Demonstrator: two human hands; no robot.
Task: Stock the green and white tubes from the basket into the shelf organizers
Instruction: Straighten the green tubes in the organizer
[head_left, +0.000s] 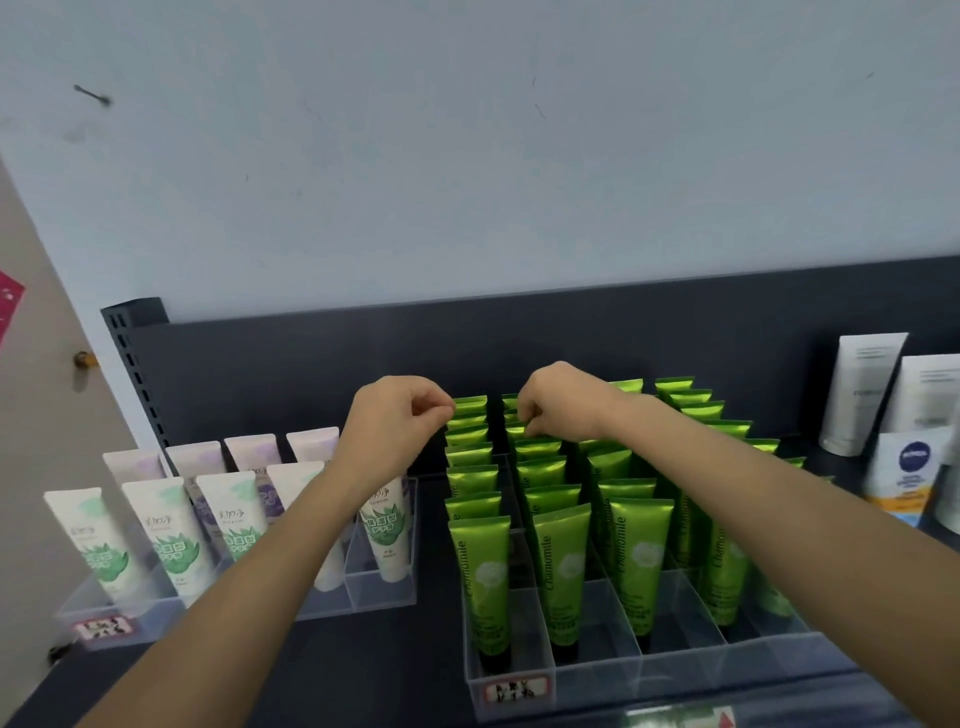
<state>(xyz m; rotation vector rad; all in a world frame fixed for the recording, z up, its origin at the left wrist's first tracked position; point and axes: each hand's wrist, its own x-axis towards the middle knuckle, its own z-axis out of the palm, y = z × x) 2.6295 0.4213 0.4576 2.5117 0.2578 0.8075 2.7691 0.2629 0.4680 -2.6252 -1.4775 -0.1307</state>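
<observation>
Seating green tubes (480, 571) at the back of the organizer (597, 670).
Shelf (363, 649) holds the clear organizer, lanes mostly full of green tubes, caps down; white tubes (166, 525) in left rack (382, 587). Basket not in view. Left hand (395, 426) and right hand (563, 402) each curled, fingertips pinching a back-row crimp. Tubes look light, soft, slick; take them by the stiff flat crimp, not the body.

A shop: priced clear organizers (675, 670) of green tubes (480, 577) on dark shelving (363, 353).
</observation>
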